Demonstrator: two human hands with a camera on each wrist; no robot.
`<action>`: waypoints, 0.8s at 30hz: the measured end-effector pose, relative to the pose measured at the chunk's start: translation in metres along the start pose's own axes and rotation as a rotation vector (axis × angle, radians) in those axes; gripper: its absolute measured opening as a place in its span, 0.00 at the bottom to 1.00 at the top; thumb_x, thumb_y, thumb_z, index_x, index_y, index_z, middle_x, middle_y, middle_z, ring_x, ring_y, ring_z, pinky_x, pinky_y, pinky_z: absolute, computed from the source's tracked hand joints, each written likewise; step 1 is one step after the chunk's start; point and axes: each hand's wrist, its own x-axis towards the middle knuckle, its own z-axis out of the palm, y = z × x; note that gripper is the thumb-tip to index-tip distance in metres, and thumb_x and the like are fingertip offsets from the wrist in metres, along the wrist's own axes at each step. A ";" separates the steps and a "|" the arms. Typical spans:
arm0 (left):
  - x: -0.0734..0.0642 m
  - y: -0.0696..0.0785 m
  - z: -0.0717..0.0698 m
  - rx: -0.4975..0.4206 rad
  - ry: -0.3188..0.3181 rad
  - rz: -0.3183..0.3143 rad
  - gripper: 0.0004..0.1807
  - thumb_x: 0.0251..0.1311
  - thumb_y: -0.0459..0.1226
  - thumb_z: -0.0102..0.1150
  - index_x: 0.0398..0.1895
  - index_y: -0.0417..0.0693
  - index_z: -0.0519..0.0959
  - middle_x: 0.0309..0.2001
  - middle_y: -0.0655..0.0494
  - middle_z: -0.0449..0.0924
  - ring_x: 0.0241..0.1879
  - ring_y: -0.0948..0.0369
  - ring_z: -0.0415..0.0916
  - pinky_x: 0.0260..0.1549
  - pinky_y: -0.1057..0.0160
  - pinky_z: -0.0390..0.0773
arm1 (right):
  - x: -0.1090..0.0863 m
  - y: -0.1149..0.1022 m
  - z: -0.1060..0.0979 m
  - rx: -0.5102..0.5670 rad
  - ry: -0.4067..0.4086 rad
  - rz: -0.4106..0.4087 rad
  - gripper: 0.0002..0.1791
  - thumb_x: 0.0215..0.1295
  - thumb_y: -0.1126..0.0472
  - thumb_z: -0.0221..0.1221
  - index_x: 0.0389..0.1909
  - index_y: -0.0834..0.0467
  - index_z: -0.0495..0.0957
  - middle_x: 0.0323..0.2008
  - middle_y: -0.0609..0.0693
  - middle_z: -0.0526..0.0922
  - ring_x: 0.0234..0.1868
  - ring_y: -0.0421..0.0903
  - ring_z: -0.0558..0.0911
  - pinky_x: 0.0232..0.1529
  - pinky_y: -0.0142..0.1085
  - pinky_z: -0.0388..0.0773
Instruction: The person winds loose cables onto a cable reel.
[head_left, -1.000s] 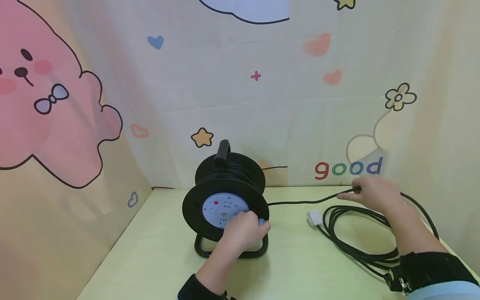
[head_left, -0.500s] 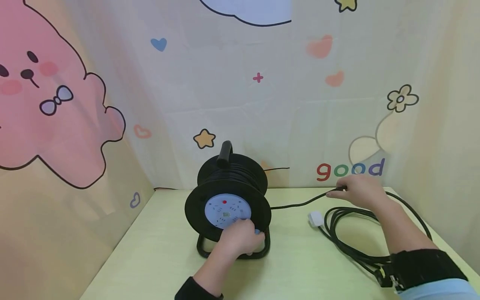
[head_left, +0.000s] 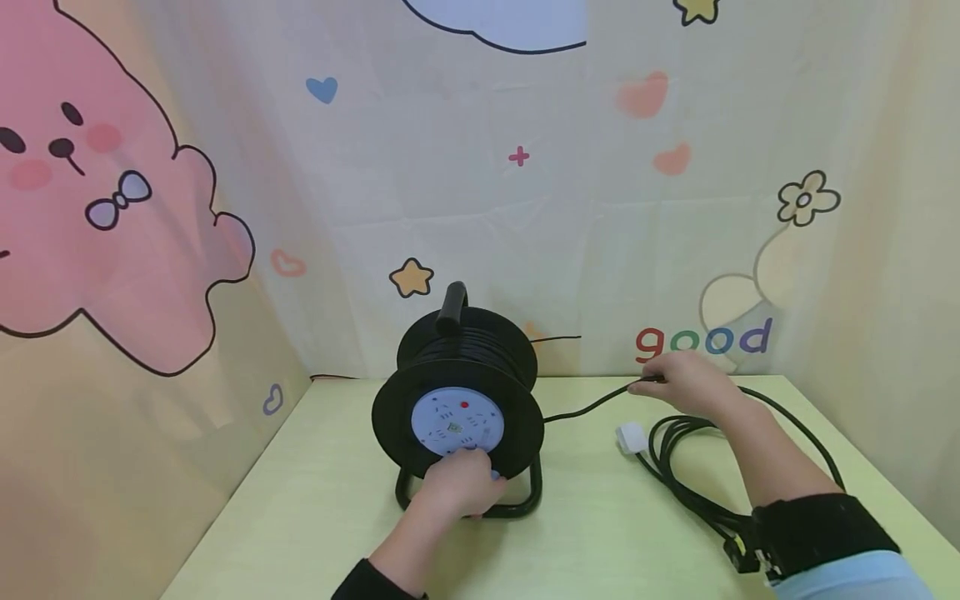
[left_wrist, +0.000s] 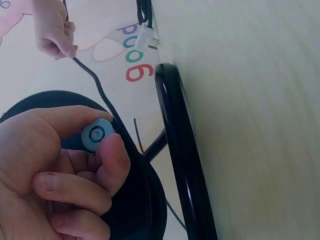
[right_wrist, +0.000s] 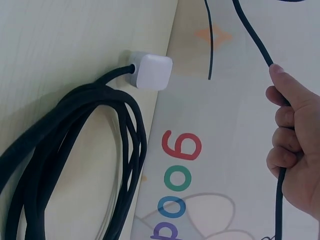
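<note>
A black cable reel with a pale blue socket face stands on the table. My left hand pinches a small blue-grey crank knob low on the reel's front, between thumb and index finger. To the right, my right hand grips the black cable, fingers curled round it, a little above the table. From there the cable runs left onto the reel's drum. More of it lies in a loose coil on the table, ending in a white plug.
The reel rests on a black tube stand and has a carrying handle on top. A printed curtain hangs behind the pale table. A thin black wire shows behind the reel.
The left hand has swung the knob down and left, turning the reel's face. The right hand has moved left with the cable, towards the reel. The view has shifted slightly.
</note>
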 end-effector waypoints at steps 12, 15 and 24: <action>-0.006 -0.028 -0.002 0.005 -0.032 -0.037 0.18 0.58 0.49 0.54 0.16 0.50 0.73 0.12 0.58 0.76 0.17 0.60 0.71 0.20 0.57 0.71 | 0.016 -0.021 0.015 0.061 -0.018 -0.050 0.07 0.61 0.50 0.63 0.28 0.47 0.81 0.24 0.39 0.78 0.25 0.39 0.74 0.30 0.39 0.74; -0.007 -0.037 -0.004 -0.029 -0.041 -0.038 0.16 0.58 0.47 0.54 0.19 0.49 0.73 0.12 0.57 0.76 0.16 0.60 0.72 0.20 0.58 0.71 | 0.020 -0.026 0.020 0.094 -0.030 -0.052 0.07 0.62 0.51 0.64 0.26 0.47 0.81 0.22 0.39 0.78 0.24 0.40 0.74 0.28 0.38 0.73; -0.015 -0.060 -0.019 -0.082 -0.039 -0.071 0.16 0.57 0.47 0.60 0.23 0.45 0.74 0.12 0.55 0.76 0.14 0.57 0.74 0.17 0.60 0.69 | 0.032 -0.049 0.028 0.155 -0.051 -0.091 0.08 0.63 0.56 0.62 0.24 0.48 0.80 0.20 0.40 0.76 0.23 0.41 0.72 0.26 0.38 0.71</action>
